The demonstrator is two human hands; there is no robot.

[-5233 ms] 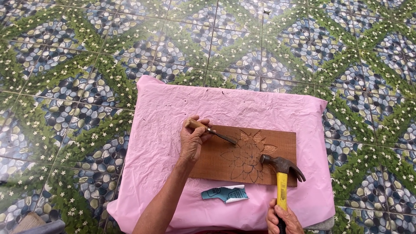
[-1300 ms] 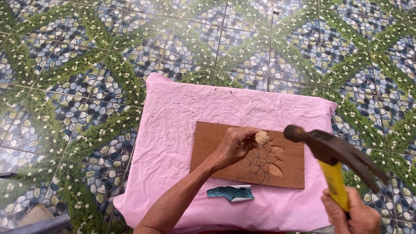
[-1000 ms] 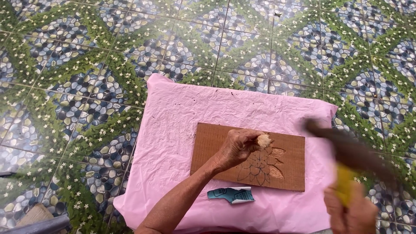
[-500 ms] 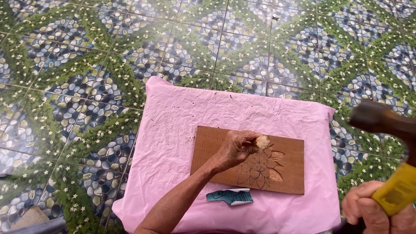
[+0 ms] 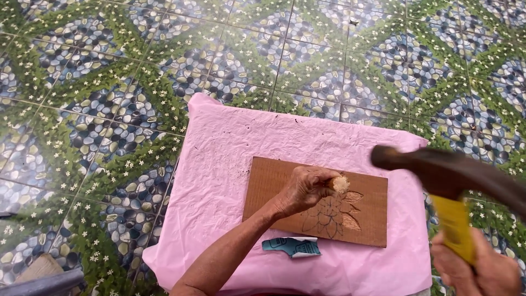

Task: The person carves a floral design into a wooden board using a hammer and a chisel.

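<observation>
On a tiled floor (image 5: 109, 82), the left hand (image 5: 301, 189) grips a chisel (image 5: 339, 183) on the board (image 5: 274, 181); right hand (image 5: 476, 271), fingers seemingly wrapped, holds the blurred hammer (image 5: 438, 170) raised mid-carving, needing a square blow.

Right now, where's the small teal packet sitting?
In the head view the teal packet lies flat on the pink cloth, just below the wooden board's lower edge and beside the left forearm, left of the hammer.

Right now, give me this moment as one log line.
left hand: grips chisel on carved board | right hand: hammer raised | pink cloth under board
</observation>
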